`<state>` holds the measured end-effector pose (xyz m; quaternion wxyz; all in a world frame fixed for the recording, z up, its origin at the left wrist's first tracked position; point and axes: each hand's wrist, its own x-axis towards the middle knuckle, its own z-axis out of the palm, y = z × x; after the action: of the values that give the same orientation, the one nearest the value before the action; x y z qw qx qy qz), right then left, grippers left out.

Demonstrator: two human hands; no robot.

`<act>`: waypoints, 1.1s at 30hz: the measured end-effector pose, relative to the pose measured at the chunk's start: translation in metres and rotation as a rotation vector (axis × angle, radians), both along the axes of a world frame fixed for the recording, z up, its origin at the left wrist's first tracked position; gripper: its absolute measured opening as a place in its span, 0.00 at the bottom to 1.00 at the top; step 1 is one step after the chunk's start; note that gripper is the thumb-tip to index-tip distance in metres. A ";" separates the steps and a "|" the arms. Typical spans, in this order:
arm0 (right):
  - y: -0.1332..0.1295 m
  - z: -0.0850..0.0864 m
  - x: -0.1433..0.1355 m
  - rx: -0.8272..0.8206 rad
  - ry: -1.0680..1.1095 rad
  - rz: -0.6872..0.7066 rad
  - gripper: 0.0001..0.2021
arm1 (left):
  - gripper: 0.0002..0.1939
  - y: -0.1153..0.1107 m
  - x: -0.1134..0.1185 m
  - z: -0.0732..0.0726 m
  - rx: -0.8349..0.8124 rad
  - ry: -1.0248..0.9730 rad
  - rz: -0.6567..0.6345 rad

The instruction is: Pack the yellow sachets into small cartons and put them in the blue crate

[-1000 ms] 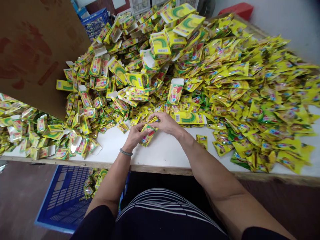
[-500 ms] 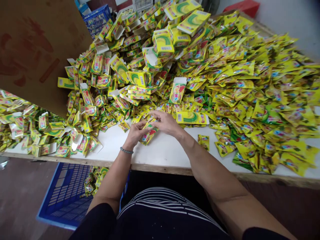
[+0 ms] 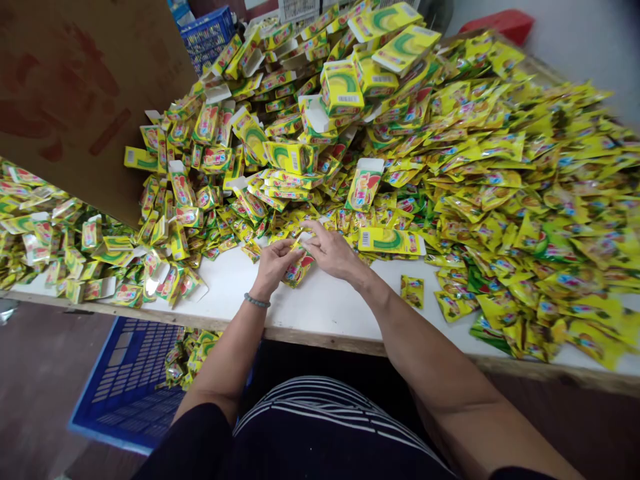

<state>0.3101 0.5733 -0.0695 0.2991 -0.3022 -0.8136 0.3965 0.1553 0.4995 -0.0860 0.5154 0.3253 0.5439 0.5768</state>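
Between my hands is a small yellow-and-green printed carton (image 3: 299, 269), held just above the white tabletop (image 3: 320, 310). My left hand (image 3: 273, 265) pinches its left side, fingers closed. The fingers of my right hand (image 3: 330, 250) are bent round its upper right end, where a bit of white flap shows. Just right of that hand lies a yellow carton (image 3: 390, 241) with a banana-like print, and behind it another carton (image 3: 365, 183) leans with its white flap open. A single yellow sachet (image 3: 412, 291) lies near my right forearm.
Open cartons (image 3: 295, 158) are heaped behind my hands, and shiny yellow sachets (image 3: 500, 160) pile up on the right. A large brown cardboard box (image 3: 85, 87) stands at the upper left. Below the table edge, a blue crate (image 3: 130, 380) contains some packets.
The view has shifted slightly, so the piles sit a little further right. Both hands stay on the carton, and a white flap now shows more at its upper end.
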 end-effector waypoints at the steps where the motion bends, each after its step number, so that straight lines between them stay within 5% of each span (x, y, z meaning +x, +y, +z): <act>1: 0.000 -0.001 -0.001 0.013 0.033 -0.017 0.20 | 0.22 0.000 0.000 0.000 0.011 -0.006 0.003; 7: -0.002 -0.008 -0.008 0.104 0.121 -0.161 0.25 | 0.25 -0.001 -0.003 0.001 0.077 -0.003 0.024; 10: -0.005 -0.010 -0.010 0.097 0.097 -0.144 0.22 | 0.29 -0.001 -0.002 0.003 0.126 -0.001 0.044; 15: 0.000 -0.011 -0.009 0.045 0.269 -0.325 0.15 | 0.28 0.002 -0.001 0.005 0.189 0.012 0.159; 21: -0.004 -0.027 -0.020 -0.362 0.289 -0.035 0.15 | 0.24 0.002 -0.003 0.006 0.166 0.020 0.142; 28: 0.000 -0.027 -0.016 -0.526 0.424 -0.089 0.15 | 0.28 -0.001 -0.002 0.007 0.165 0.049 0.026; 30: 0.004 -0.025 -0.014 -0.555 0.456 -0.063 0.24 | 0.28 -0.001 -0.002 0.006 0.178 0.083 0.037; 33: 0.006 -0.020 -0.011 -0.421 0.370 -0.028 0.22 | 0.24 0.000 -0.004 0.004 0.194 0.107 0.090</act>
<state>0.2994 0.5792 -0.0898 0.3784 -0.2913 -0.6408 0.6011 0.1518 0.4995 -0.0821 0.4254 0.3791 0.5262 0.6312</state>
